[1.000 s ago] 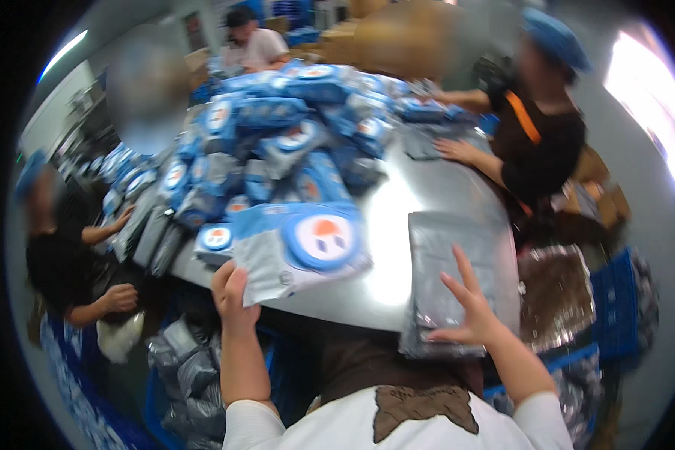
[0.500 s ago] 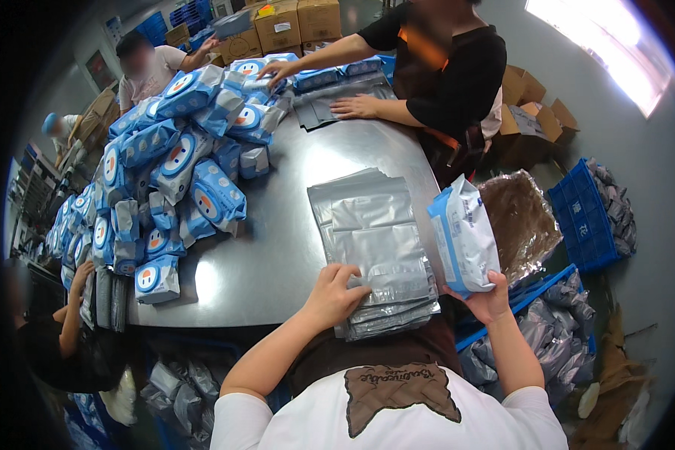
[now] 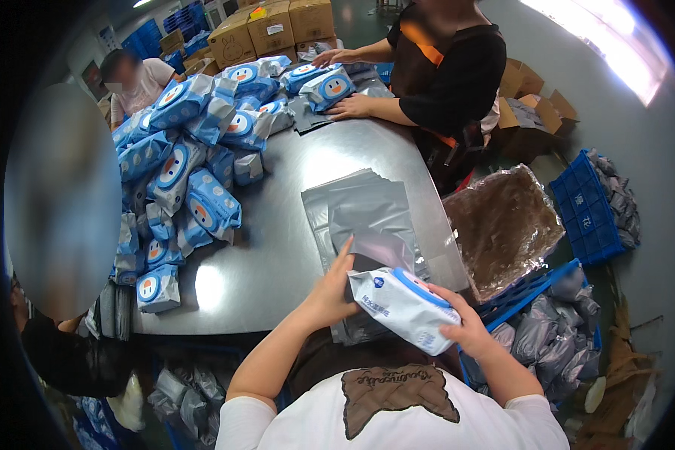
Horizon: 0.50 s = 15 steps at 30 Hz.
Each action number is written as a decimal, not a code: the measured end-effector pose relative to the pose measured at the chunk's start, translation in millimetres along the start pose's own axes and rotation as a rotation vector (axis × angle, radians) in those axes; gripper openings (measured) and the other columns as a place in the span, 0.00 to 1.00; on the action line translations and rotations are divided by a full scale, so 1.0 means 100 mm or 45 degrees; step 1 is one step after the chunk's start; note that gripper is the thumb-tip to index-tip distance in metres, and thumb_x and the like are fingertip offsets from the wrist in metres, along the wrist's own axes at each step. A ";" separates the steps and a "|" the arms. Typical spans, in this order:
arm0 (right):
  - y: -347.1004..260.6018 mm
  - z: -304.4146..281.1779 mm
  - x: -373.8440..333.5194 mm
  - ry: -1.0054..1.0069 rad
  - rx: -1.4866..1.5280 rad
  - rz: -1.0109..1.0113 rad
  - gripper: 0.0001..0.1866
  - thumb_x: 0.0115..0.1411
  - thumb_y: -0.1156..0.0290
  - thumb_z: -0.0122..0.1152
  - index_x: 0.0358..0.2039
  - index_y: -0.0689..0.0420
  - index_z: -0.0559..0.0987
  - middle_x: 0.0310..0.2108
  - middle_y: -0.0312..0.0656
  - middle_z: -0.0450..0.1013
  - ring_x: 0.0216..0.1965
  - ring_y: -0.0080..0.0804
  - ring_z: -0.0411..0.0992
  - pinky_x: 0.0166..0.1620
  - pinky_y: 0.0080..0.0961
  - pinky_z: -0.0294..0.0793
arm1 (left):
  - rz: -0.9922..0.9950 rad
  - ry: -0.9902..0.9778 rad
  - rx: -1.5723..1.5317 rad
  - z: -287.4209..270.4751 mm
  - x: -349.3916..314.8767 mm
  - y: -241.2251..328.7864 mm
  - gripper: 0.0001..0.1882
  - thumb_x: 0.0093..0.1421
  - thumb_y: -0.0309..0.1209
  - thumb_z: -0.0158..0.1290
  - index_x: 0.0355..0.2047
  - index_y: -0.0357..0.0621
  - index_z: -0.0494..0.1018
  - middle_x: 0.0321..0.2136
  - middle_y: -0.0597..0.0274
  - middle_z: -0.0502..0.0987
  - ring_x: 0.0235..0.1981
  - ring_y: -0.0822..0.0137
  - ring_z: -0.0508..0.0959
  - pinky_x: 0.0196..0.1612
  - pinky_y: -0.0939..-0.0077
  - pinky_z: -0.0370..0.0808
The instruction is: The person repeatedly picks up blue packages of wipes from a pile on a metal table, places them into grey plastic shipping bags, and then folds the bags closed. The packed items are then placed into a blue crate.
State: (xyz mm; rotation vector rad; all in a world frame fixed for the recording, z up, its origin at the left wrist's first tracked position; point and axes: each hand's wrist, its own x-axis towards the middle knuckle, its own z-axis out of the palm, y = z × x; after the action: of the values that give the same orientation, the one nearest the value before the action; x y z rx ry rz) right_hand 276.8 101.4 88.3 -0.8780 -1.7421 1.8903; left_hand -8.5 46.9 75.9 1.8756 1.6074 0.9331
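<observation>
My right hand [image 3: 466,324] grips a white and blue soft pack of wipes [image 3: 405,309], tilted above the near end of a stack of flat grey plastic bags [image 3: 319,206]. The top bag [image 3: 371,217] gapes at its near end, its paler inside showing. At the left edge of that opening, my left hand [image 3: 333,291] holds the bag, its fingertips partly hidden by the plastic. The pack's far left end reaches the opening beside my left hand; whether it is inside I cannot tell.
A large heap of wipes packs [image 3: 176,169] covers the table's [image 3: 277,225] left side. Across from me, a co-worker's hand [image 3: 352,106] rests near another pack [image 3: 328,88]. To the right stand a foil-lined box [image 3: 502,232] and blue crates [image 3: 589,214] of filled grey bags.
My right hand has brought the pack leftward from beside the table over the bags, turning it. My left hand has lifted the top bag's mouth. The co-worker has drawn a pack closer.
</observation>
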 end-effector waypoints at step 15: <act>0.20 0.33 0.51 0.253 -0.563 -0.322 0.50 0.37 0.53 0.76 0.60 0.55 0.62 0.58 0.51 0.55 0.59 0.53 0.55 0.60 0.43 0.58 | -0.198 0.038 0.173 0.24 -0.25 -0.07 0.46 0.41 0.26 0.64 0.59 0.36 0.52 0.65 0.34 0.34 0.50 0.34 0.68 0.46 0.55 0.72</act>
State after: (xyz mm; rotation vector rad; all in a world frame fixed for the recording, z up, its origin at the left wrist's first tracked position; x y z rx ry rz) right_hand 219.7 109.7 60.3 -0.9079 -2.0662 1.2348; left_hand 3.9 24.7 50.7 1.8006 1.8463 0.8070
